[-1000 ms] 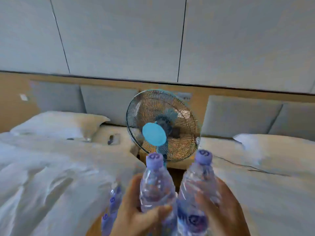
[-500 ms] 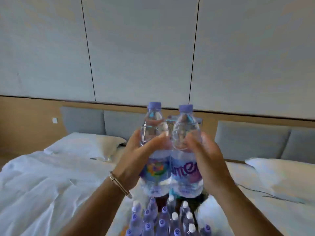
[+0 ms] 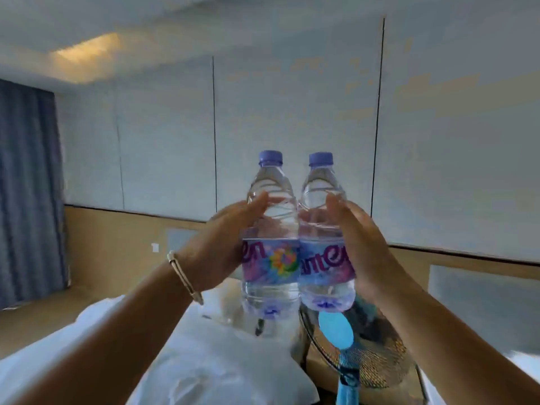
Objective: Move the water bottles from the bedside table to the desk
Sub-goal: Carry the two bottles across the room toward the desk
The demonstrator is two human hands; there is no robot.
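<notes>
The left hand [image 3: 217, 247] is gripping the left bottle [image 3: 270, 229]; the right hand [image 3: 365, 247] is gripping the right bottle [image 3: 323, 232]. Both bottles are standing upright, touching side by side, raised above the bed [image 3: 204, 361] and fan [image 3: 356, 349].

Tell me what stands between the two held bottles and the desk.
Cannot tell: the desk is not in view. Left hand and right hand hold the two bottles up; the fan stands below them.

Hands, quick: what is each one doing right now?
Left hand: holding the left clear plastic purple-capped water bottle.
Right hand: holding the right matching bottle.
</notes>
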